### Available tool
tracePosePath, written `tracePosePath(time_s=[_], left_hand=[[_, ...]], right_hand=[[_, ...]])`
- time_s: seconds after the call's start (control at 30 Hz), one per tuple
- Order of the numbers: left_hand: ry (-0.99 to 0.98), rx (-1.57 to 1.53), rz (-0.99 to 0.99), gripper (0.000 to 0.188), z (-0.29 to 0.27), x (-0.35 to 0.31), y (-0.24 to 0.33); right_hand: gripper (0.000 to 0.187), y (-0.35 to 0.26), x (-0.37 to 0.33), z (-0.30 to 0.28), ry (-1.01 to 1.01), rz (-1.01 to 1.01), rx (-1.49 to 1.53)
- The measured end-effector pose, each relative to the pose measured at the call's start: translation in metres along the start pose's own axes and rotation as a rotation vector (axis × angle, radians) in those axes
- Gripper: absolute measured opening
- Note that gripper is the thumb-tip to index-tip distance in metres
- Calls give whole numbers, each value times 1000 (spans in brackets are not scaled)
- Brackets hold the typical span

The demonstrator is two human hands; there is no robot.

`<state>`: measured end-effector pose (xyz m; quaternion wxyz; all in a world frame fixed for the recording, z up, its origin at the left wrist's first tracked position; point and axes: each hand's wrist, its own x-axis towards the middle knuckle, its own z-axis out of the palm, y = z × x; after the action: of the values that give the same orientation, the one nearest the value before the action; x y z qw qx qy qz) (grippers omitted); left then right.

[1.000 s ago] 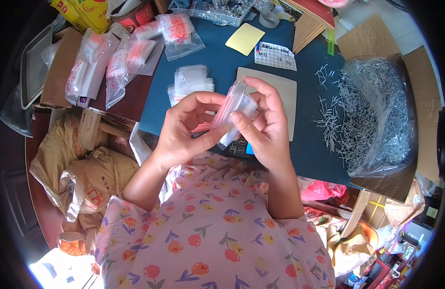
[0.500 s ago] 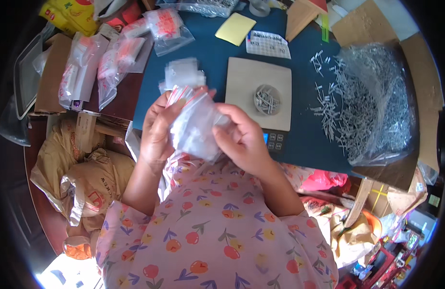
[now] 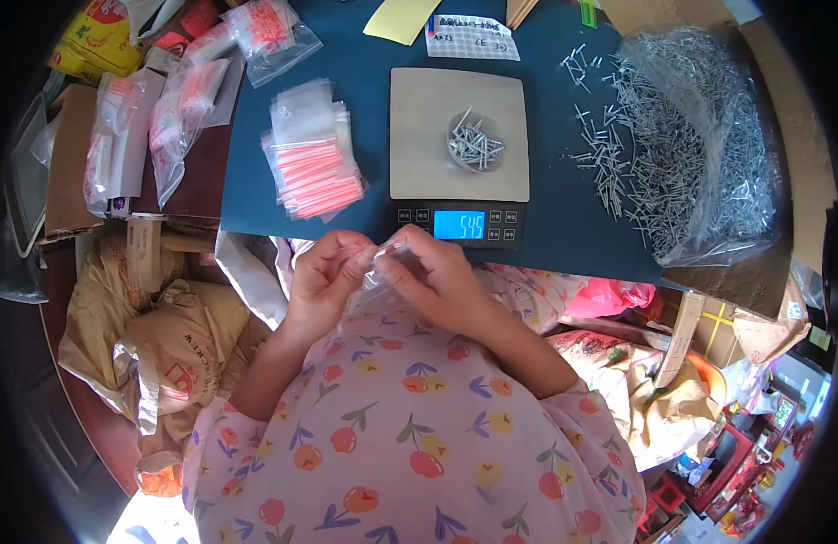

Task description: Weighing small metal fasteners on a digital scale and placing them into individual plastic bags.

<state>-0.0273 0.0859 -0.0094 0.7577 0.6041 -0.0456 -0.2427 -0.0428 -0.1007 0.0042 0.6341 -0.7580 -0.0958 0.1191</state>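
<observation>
In front of my body, just off the table's near edge, a small clear plastic bag [image 3: 379, 269] is pinched between both hands. My left hand [image 3: 330, 279] is closed at the bag's upper left edge. From the other side my right hand [image 3: 430, 279] grips it with thumb and fingers. Most of the bag is hidden by the fingers. Beyond the hands stands a digital scale [image 3: 414, 136] with a lit blue display. On its plate sits a small round clear cup [image 3: 478, 163] holding screws. A stack of red-striped zip bags [image 3: 317, 177] lies left of the scale.
A large plastic bag of loose screws [image 3: 709, 145] spills open at the right, with scattered screws [image 3: 605, 154] beside it. A yellow paper pad [image 3: 399, 18] and a labelled white card [image 3: 473, 38] lie behind the scale. Packed bags [image 3: 183, 113] sit at the left; brown sacks [image 3: 179, 349] stand below.
Both hands have drawn back from over the table toward my body with the bag, uncovering the scale's display and the stack of zip bags. The view has tilted or shifted slightly.
</observation>
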Motion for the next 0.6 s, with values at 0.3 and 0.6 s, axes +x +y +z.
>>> tracePosePath(time_s=[0.3,0.6], left_hand=[[-63,-100,108,31,-5,9,-9],[-73,-303,-70,33,1,11,10]], right_hand=[[9,-1,-3,-10,126,-45,101],[7,-4,-5,-11,183,-47,7]])
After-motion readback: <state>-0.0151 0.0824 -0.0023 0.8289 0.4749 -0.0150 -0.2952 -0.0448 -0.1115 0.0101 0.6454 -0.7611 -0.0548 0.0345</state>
